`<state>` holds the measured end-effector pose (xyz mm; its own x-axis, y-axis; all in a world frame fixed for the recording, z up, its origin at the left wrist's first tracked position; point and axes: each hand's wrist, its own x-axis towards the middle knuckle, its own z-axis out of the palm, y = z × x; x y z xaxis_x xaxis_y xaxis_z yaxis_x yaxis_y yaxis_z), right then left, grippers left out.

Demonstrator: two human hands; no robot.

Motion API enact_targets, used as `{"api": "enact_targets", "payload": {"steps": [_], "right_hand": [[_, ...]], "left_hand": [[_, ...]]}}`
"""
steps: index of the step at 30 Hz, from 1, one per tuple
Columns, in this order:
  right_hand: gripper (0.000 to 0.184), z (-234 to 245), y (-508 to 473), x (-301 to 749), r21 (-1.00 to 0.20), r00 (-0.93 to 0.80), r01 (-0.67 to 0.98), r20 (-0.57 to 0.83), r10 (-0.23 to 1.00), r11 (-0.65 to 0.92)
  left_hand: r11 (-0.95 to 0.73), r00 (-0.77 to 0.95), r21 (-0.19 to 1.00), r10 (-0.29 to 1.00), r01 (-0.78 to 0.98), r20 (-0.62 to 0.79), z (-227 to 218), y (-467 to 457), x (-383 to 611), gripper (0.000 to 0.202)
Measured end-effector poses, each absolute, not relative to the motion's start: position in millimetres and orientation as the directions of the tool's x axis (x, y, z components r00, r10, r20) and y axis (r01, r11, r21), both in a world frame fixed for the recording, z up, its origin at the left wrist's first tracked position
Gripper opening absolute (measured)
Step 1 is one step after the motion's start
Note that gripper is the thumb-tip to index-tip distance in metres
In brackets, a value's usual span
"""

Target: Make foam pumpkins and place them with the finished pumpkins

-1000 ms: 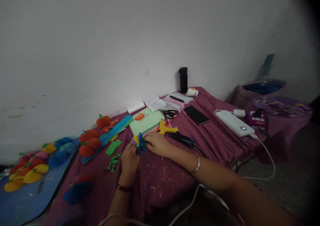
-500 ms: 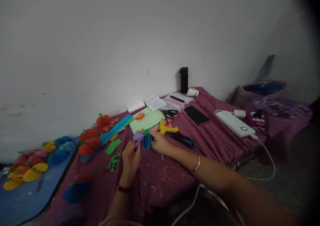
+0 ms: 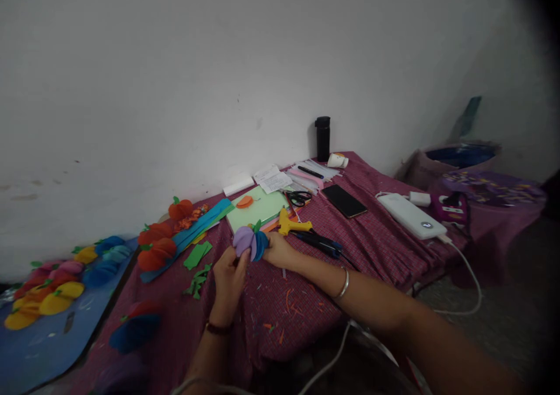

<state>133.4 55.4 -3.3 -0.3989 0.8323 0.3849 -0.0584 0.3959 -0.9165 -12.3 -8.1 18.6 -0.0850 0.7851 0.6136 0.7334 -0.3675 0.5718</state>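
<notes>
Between my hands is a round paper pumpkin, lilac on its left half and blue on its right, with a green leaf on top. My left hand is closed on the lilac side, its thumb in front. My right hand pinches the blue side; its fingertips are partly hidden behind the folds. Just beyond my right hand lies a yellow glue gun. Cut green paper strips and curled green scraps lie left of my left hand.
Finished orange paper pumpkins stand at left beside blue paper strips. More colourful ones rest on a blue table. Scissors, a phone, a white power bank with a cable, and a black bottle are farther back.
The paper pumpkin has turned slightly and its lilac and blue folds now look fuller and rounder toward me. Both hands stay in nearly the same place.
</notes>
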Motion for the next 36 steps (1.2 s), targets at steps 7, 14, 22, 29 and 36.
{"api": "enact_targets", "payload": {"steps": [7, 14, 22, 29, 36], "right_hand": [[0.006, -4.9, 56.6, 130.6, -0.905, -0.372, -0.213, 0.425, 0.826, 0.370], [0.008, -2.2, 58.2, 133.5, -0.922, -0.326, -0.052, 0.379, 0.866, 0.384], [0.008, -1.2, 56.9, 135.6, -0.912, -0.348, 0.025, 0.376, 0.859, 0.409], [0.006, 2.5, 54.7, 138.2, -0.876, -0.337, 0.165, 0.383, 0.860, 0.454], [0.004, 14.4, 44.8, 145.7, -0.597, -0.401, 0.463, 0.518, 0.755, 0.655]], "left_hand": [[-0.402, -0.198, 0.567, 0.663, 0.719, 0.722, 23.3, -10.1, -12.5, 0.030], [-0.472, -0.166, 0.520, 0.606, 0.712, 0.778, 35.5, -24.4, -11.0, 0.014], [-0.475, -0.132, 0.465, 0.579, 0.747, 0.804, 31.0, -21.6, -9.2, 0.016], [-0.557, 0.057, 0.368, 0.602, 0.745, 0.796, 27.0, -20.1, -4.8, 0.003], [-0.431, 0.042, 0.373, 0.699, 0.822, 0.714, 22.0, -15.4, -3.7, 0.008]]}}
